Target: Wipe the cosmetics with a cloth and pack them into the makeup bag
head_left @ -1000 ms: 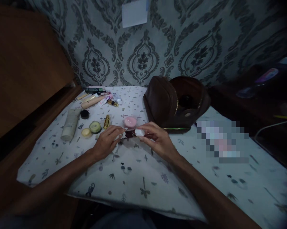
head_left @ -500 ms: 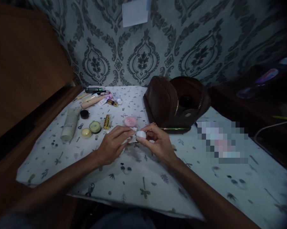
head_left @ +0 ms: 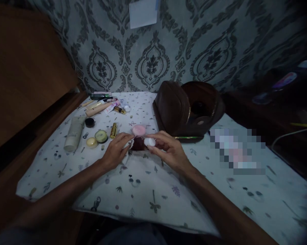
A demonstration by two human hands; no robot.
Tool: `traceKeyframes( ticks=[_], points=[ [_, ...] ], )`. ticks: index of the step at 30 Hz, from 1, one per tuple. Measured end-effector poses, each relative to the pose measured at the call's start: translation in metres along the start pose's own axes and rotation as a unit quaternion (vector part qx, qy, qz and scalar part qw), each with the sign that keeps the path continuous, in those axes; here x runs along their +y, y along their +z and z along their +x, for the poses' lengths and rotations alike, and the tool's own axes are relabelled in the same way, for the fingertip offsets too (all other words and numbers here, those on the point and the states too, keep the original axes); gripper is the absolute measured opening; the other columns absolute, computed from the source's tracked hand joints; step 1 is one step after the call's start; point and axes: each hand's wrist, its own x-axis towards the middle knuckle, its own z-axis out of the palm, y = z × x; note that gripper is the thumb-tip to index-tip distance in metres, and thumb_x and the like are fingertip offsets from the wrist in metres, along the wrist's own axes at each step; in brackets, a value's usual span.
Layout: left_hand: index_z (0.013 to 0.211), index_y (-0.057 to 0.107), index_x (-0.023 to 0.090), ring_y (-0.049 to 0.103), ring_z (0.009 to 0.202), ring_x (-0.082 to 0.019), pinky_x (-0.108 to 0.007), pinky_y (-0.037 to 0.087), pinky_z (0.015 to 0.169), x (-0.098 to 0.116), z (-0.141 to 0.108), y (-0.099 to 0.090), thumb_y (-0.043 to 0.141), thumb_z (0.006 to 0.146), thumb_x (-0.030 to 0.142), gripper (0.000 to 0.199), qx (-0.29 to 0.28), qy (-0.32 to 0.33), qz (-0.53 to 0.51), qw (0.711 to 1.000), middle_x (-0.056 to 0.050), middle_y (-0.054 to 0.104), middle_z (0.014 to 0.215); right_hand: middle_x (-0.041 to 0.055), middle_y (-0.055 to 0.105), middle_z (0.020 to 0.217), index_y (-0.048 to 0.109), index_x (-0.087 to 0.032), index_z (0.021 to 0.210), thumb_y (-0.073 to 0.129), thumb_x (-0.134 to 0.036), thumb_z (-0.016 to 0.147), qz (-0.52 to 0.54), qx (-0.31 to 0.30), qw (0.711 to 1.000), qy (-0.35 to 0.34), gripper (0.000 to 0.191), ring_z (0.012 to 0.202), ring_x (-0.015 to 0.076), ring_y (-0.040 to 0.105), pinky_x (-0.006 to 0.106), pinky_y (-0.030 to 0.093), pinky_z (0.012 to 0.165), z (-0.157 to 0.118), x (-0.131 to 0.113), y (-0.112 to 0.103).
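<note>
In front of the bag, my right hand (head_left: 172,151) is closed on a round white cap (head_left: 150,142), pinched between thumb and fingers. Left of the cap shows a dark reddish-brown body (head_left: 138,144), which looks like a small bottle lying sideways. My left hand (head_left: 114,152), also closed, grips a crumpled white tissue (head_left: 130,145) at the left end of the dark body. Its fingers partly hide the tissue. Just behind both hands sits a round pink jar (head_left: 139,130). A gold tube (head_left: 114,130) stands near the left fingers.
A brown zip bag (head_left: 172,109) stands open at the back right. To the left lie a squeeze tube (head_left: 75,133), a black lid (head_left: 90,122), a yellow-green jar (head_left: 101,136) and a cream-coloured jar (head_left: 91,143). Several cosmetics, including a beige tube (head_left: 97,109), lie behind.
My left hand has shifted left with the tissue, away from the white cap. The dark reddish-brown body now shows between my hands. The cap has tilted slightly.
</note>
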Motion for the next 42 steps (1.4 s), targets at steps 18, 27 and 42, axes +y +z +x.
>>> traceKeyframes(
  ticks=[18, 27, 42],
  points=[
    [0.143, 0.041, 0.020, 0.055, 0.113, -0.024, -0.043, 0.054, 0.092, 0.006, -0.011, 0.007, 0.045, 0.093, 0.007, 0.052, -0.034, 0.035, 0.038, 0.998, -0.015, 0.058, 0.121, 0.0023, 0.067, 0.077, 0.060, -0.018, 0.084, 0.070, -0.039, 0.082, 0.041, 0.048, 0.996, 0.062, 0.023, 0.064, 0.0146, 0.064, 0.026, 0.051, 0.056, 0.000, 0.005, 0.004],
    [0.136, 0.053, 0.018, 0.058, 0.118, -0.022, -0.042, 0.048, 0.102, -0.011, -0.010, 0.015, 0.042, 0.089, 0.008, 0.049, -0.019, -0.070, -0.094, 0.993, -0.012, 0.062, 0.127, 0.0032, 0.066, 0.082, 0.062, -0.017, 0.089, 0.071, -0.040, 0.081, 0.065, -0.007, 0.995, 0.071, 0.025, 0.069, 0.0159, 0.066, 0.028, 0.056, 0.061, 0.003, 0.013, -0.007],
    [0.105, 0.061, 0.015, 0.047, 0.039, -0.009, -0.017, 0.033, 0.035, 0.017, 0.011, 0.006, 0.071, 0.068, 0.059, 0.058, -0.069, -0.488, -0.500, 0.712, -0.001, 0.067, 0.058, 0.0008, 0.063, 0.083, 0.063, -0.019, 0.092, 0.072, -0.032, 0.082, 0.100, 0.038, 0.994, 0.019, 0.018, 0.070, 0.0130, 0.064, 0.026, 0.053, 0.064, 0.002, 0.008, 0.001]
  ],
)
